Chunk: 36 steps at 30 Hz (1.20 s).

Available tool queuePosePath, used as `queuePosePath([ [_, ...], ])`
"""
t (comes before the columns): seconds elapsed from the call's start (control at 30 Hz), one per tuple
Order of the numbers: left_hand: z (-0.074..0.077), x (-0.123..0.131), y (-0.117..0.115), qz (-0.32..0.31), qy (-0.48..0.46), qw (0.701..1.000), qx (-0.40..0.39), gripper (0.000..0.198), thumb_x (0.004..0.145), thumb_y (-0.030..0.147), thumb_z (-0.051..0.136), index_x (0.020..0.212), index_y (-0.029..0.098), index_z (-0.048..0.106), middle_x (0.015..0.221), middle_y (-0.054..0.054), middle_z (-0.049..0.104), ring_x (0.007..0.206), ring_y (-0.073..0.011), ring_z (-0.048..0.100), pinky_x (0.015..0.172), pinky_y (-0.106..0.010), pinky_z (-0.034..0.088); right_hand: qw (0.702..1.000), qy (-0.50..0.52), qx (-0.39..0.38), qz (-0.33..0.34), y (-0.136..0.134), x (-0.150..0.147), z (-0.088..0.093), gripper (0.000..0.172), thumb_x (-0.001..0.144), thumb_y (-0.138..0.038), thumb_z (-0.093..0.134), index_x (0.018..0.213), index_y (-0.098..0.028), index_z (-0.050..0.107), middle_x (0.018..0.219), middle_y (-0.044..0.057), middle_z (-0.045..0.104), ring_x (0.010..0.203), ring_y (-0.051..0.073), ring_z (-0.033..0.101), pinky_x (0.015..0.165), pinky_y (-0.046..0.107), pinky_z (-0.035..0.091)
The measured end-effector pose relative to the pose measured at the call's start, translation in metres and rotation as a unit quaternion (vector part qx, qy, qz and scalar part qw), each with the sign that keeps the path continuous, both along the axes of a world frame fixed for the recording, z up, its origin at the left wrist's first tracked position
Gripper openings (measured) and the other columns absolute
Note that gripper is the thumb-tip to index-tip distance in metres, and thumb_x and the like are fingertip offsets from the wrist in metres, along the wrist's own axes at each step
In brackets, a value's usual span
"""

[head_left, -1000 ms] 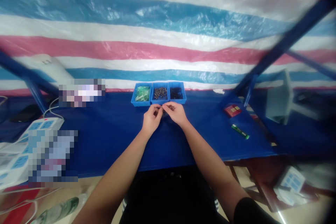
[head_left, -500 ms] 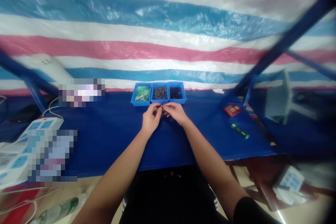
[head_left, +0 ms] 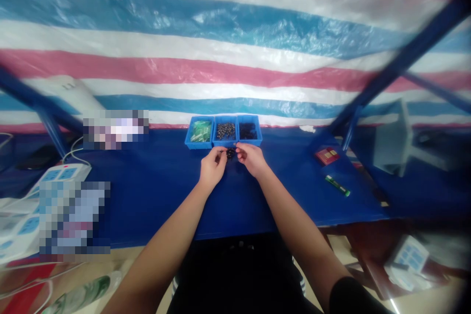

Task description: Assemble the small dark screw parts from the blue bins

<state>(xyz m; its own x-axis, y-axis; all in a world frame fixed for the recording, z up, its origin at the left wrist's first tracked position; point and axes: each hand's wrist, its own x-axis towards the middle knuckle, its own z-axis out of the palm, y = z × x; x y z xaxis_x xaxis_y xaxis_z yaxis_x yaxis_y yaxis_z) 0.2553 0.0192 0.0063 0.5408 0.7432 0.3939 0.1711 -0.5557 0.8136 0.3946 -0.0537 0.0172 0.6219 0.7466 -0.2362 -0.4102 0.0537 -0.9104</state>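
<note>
My left hand (head_left: 212,168) is closed in a pinch just in front of the blue bins, its fingertips at a small cluster of dark parts (head_left: 230,154). I cannot tell whether the cluster lies on the table or is partly held. My right hand (head_left: 252,159) is to its right, thumb and forefinger pinched together; what they hold is too small to name. Behind the hands stand three blue bins side by side: the left bin (head_left: 199,145) has green-and-clear packets, the middle bin (head_left: 225,142) small metallic parts, the right bin (head_left: 259,132) black parts.
A blue table (head_left: 158,196) lies under everything. To the right are a red box (head_left: 327,155) and a green packet (head_left: 337,186). A white power strip (head_left: 68,174) with cables is at left. Blue frame bars (head_left: 368,93) rise at the sides, before a striped sheet (head_left: 235,34).
My right hand has drawn apart from my left, slightly right, with its fingertips raised. The dark cluster between the hands now shows more. My left hand has stayed nearly in place.
</note>
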Motion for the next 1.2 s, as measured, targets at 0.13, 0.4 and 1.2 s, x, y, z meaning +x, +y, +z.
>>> queuePosePath([
  [0.13,-0.001,0.000,0.001,0.004,0.005,1.000,0.003,0.020,0.090,0.034,0.052,0.100,0.021,0.065,0.067,0.002,0.064,0.060,-0.0127,0.060,0.064,-0.023,0.047,0.942,-0.251,0.061,-0.213,-0.010,-0.010,0.008,0.032,0.082,-0.046,0.064,0.099,-0.020,0.069,0.091,0.010,0.071,0.074,0.018,0.065,0.067,0.034,0.056],
  [0.4,0.000,0.000,0.000,0.007,0.007,1.000,-0.005,0.021,0.090,0.033,0.052,0.100,0.020,0.065,0.068,0.002,0.065,0.062,-0.0125,0.061,0.067,-0.023,0.047,0.765,-0.557,0.052,-0.318,-0.014,-0.004,0.001,0.026,0.090,-0.039,0.057,0.093,-0.019,0.073,0.084,0.008,0.075,0.069,0.016,0.069,0.073,0.031,0.058],
  [1.2,-0.002,0.000,0.002,-0.006,0.030,0.999,-0.017,0.021,0.089,0.034,0.052,0.099,0.022,0.066,0.070,0.002,0.067,0.062,-0.0131,0.063,0.065,-0.024,0.048,0.728,-0.614,-0.290,0.099,-0.005,0.008,-0.010,0.027,0.091,-0.038,0.050,0.107,-0.032,0.070,0.097,0.004,0.074,0.088,0.023,0.068,0.077,0.033,0.050],
])
